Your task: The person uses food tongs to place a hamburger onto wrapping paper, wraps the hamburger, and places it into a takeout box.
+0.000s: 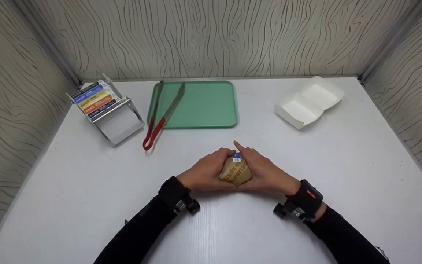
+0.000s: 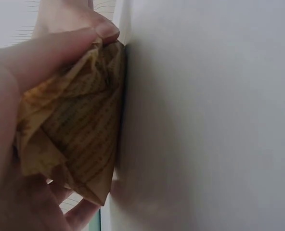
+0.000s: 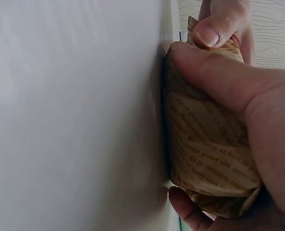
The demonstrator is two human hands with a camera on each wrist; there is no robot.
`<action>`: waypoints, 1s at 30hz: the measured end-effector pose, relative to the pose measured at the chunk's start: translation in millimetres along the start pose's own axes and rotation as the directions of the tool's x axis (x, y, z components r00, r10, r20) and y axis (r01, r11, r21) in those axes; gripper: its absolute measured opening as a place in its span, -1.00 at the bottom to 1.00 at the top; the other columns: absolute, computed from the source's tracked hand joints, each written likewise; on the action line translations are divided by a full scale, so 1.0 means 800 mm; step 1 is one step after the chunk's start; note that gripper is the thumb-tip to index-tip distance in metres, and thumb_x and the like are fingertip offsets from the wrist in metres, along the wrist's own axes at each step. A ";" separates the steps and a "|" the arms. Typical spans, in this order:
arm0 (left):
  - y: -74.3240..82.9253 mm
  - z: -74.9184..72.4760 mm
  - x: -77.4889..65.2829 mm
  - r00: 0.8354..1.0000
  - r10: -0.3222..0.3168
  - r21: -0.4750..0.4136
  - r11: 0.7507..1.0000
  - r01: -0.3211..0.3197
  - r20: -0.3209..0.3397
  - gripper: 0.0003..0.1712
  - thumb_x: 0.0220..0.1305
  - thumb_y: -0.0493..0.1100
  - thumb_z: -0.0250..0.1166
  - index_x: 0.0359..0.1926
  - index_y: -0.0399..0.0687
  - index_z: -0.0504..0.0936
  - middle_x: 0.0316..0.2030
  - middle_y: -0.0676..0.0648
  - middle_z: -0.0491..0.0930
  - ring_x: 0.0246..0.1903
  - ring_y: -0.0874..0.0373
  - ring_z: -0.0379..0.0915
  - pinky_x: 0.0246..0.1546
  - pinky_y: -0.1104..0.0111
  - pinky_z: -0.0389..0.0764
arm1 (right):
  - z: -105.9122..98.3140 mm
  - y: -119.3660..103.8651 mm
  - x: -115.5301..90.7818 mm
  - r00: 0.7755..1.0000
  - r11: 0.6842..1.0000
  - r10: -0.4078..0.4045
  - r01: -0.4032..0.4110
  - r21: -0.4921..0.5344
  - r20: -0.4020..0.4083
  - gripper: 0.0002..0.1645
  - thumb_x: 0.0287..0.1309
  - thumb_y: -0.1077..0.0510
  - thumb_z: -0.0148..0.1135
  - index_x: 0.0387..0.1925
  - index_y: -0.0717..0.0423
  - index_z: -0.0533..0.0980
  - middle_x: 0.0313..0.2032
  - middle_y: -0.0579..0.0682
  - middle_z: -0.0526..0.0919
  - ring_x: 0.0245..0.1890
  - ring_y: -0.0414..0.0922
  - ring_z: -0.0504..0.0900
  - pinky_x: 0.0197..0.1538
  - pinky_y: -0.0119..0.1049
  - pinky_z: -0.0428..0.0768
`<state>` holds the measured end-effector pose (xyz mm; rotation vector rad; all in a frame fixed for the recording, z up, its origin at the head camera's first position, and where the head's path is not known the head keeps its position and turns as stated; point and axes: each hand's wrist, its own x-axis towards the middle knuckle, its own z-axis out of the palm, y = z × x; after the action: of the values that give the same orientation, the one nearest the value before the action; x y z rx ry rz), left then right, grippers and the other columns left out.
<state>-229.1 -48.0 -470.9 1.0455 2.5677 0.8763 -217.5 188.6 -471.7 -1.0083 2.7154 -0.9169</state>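
Note:
A small package wrapped in brown printed paper (image 1: 236, 171) sits on the white table in front of me, with a blue-and-white sticker (image 1: 236, 157) on it. What the paper covers is hidden. My left hand (image 1: 208, 169) grips its left side, and my right hand (image 1: 269, 175) grips its right side. In the left wrist view, folds and loose corners show in the wrapping paper (image 2: 84, 139). The right wrist view has my right thumb lying along the package (image 3: 207, 139), close to the left thumb.
At the back left stands a metal dispenser (image 1: 120, 123) with several coloured label rolls. Red-handled tongs (image 1: 158, 126) lie partly across a green tray (image 1: 207, 106). A white clamshell box (image 1: 308, 102) stands open at the back right. Wood-patterned walls (image 1: 211, 40) enclose the table.

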 end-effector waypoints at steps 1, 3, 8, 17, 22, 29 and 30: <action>0.000 0.000 0.000 1.000 -0.003 0.000 1.000 0.003 0.004 0.08 0.10 0.18 0.59 0.48 -0.05 0.21 0.29 -0.03 0.45 0.19 0.13 0.45 0.27 0.19 0.51 | 0.000 0.000 0.000 1.000 1.000 -0.004 0.004 -0.005 -0.001 0.51 -0.10 -0.11 0.70 0.64 0.19 -0.09 0.21 0.16 0.49 0.12 -0.03 0.50 0.17 0.00 0.57; 0.000 0.000 0.000 1.000 -0.009 -0.004 1.000 0.009 0.014 0.08 0.11 0.18 0.59 0.49 -0.04 0.20 0.31 -0.03 0.43 0.21 0.14 0.43 0.28 0.19 0.50 | 0.000 0.000 0.000 1.000 1.000 -0.010 0.010 -0.010 -0.004 0.50 -0.10 -0.10 0.70 0.64 0.21 -0.07 0.21 0.16 0.49 0.12 -0.02 0.50 0.17 0.01 0.57; 0.000 0.001 0.000 1.000 -0.010 -0.013 1.000 0.010 0.022 0.08 0.12 0.18 0.57 0.50 -0.03 0.19 0.32 -0.01 0.42 0.23 0.15 0.41 0.29 0.20 0.49 | 0.001 0.001 0.000 0.999 0.999 -0.033 0.033 -0.021 -0.013 0.48 -0.10 -0.10 0.70 0.62 0.28 -0.04 0.20 0.19 0.50 0.13 0.02 0.50 0.15 0.04 0.56; 0.000 0.000 0.000 1.000 -0.015 -0.008 1.000 0.015 0.024 0.08 0.10 0.19 0.58 0.48 -0.01 0.20 0.30 0.00 0.43 0.19 0.15 0.43 0.26 0.19 0.50 | 0.001 0.001 0.000 1.000 1.000 -0.019 0.019 -0.003 -0.002 0.46 -0.11 -0.09 0.70 0.62 0.26 -0.02 0.25 0.19 0.49 0.18 0.04 0.49 0.19 0.08 0.55; 0.000 0.000 0.000 1.000 -0.012 -0.005 1.000 0.012 0.027 0.07 0.10 0.19 0.58 0.48 -0.01 0.21 0.30 0.00 0.43 0.18 0.15 0.43 0.26 0.19 0.50 | 0.001 0.000 0.000 1.000 1.000 -0.017 0.017 0.000 -0.001 0.47 -0.14 -0.09 0.72 0.61 0.26 0.00 0.25 0.20 0.49 0.20 0.07 0.50 0.19 0.10 0.55; -0.002 -0.001 0.000 1.000 -0.015 -0.007 1.000 0.015 0.024 0.09 0.08 0.21 0.58 0.48 0.01 0.20 0.30 0.01 0.43 0.17 0.16 0.43 0.25 0.19 0.50 | 0.000 0.001 0.001 1.000 1.000 -0.002 0.002 0.013 0.008 0.49 -0.15 -0.10 0.72 0.63 0.20 -0.02 0.27 0.18 0.47 0.20 0.04 0.49 0.21 0.09 0.54; -0.002 -0.001 0.000 1.000 -0.014 -0.008 1.000 0.014 0.021 0.09 0.08 0.21 0.59 0.48 0.01 0.20 0.30 0.01 0.43 0.17 0.16 0.43 0.25 0.19 0.50 | 0.000 0.001 0.001 1.000 1.000 0.000 0.000 0.012 0.011 0.50 -0.16 -0.10 0.72 0.63 0.20 -0.02 0.28 0.18 0.47 0.20 0.04 0.49 0.22 0.09 0.54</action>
<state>-230.0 -48.9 -471.2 1.0280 2.5485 0.8668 -218.2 188.5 -472.1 -1.0076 2.6975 -0.9241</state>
